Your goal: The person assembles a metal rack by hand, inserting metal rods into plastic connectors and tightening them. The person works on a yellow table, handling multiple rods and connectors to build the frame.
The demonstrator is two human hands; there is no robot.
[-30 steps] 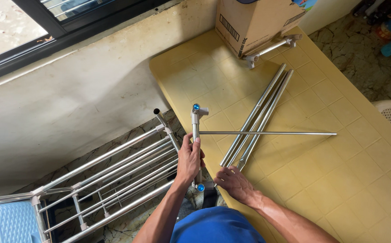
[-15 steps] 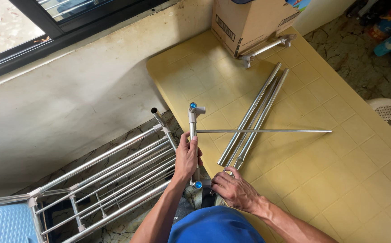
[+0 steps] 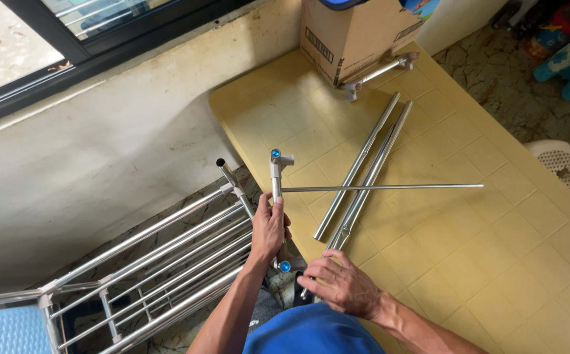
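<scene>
My left hand point(image 3: 268, 228) grips a short steel tube point(image 3: 276, 177) with grey joints and blue caps at both ends. A thin steel rod point(image 3: 390, 187) runs from that tube to the right, across the yellow table point(image 3: 495, 236). My right hand point(image 3: 339, 284) rests at the table's near edge on the lower ends of several long steel tubes point(image 3: 364, 174), its fingers curled over them, close to the lower blue cap point(image 3: 285, 266).
A steel drying-rack frame point(image 3: 167, 262) leans on the floor at the left, against the wall below a window. A cardboard box point(image 3: 357, 33) and a short jointed tube point(image 3: 377, 71) sit at the table's far end. A white plastic stool point(image 3: 567, 167) stands on the right.
My right hand has drawn back toward me along the tube ends and closed over them. The short tube and its rod stay in my left hand, nearly still.
</scene>
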